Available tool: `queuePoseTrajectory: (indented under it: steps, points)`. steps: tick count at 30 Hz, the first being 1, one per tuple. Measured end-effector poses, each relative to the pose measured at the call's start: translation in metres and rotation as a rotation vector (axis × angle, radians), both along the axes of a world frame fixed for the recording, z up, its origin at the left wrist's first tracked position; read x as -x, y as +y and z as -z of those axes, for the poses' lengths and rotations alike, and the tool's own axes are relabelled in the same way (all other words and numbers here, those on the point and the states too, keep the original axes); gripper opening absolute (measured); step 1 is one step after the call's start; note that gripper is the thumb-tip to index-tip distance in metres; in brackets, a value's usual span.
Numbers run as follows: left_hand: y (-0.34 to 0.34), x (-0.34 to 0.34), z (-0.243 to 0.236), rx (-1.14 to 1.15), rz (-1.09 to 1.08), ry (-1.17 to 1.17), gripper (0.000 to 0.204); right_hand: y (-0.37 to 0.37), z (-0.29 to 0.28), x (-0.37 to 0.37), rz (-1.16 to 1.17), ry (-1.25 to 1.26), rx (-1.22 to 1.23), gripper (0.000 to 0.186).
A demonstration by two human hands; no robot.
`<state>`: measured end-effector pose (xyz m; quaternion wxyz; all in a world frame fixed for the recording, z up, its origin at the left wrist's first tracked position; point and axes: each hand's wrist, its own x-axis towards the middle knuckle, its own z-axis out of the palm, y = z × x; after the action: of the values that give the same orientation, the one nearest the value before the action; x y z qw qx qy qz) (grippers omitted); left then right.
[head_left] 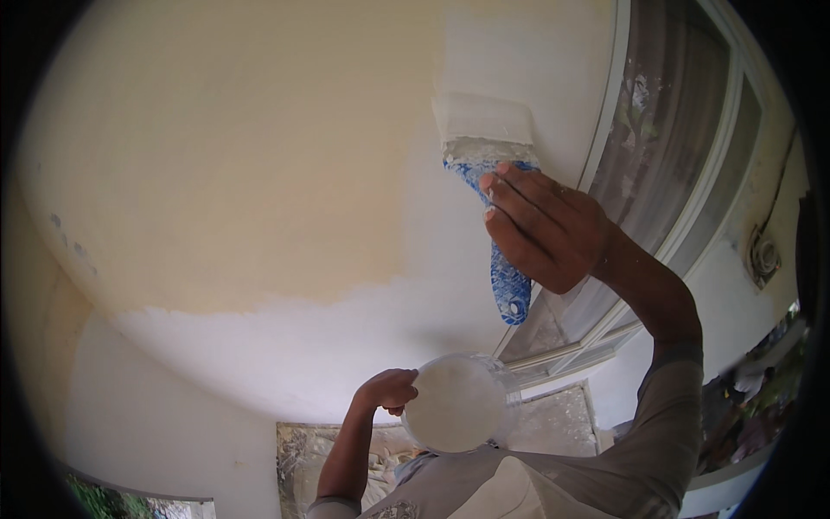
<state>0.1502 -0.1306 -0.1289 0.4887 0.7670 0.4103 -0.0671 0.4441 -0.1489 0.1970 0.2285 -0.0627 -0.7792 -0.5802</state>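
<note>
My right hand (553, 229) is closed around a wide paintbrush (510, 290) with a blue handle covered in white specks. Its pale bristles rest flat against the wall in a fresh white patch, next to the window frame. Low in front of my body, my left hand (391, 391) grips the left rim of a clear plastic bucket (510, 389). White paint (454, 405) shows inside it. The wall is cream (242, 156) over its upper left and white (346, 350) along the bottom and the right strip, with an uneven border between.
A white-framed window (666, 121) with curtains stands close to the right of the brush. Farther right, a round fixture (763, 257) sits on another wall. Below lies a paint-spattered floor (562, 415) with a crumpled covering (380, 467). Greenery (108, 500) shows at the lower left.
</note>
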Motion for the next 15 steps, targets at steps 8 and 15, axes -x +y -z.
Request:
queuePoseTrajectory:
  steps: [8,15]
  points:
    - [0.003,-0.004,0.002,0.010,0.010,0.048,0.038,-0.018,0.170,0.013,-0.111,-0.054,0.407,0.024]
    - [0.001,-0.003,-0.006,0.013,0.037,0.003,0.044,0.000,0.213,0.011,-0.122,0.101,0.749,0.026]
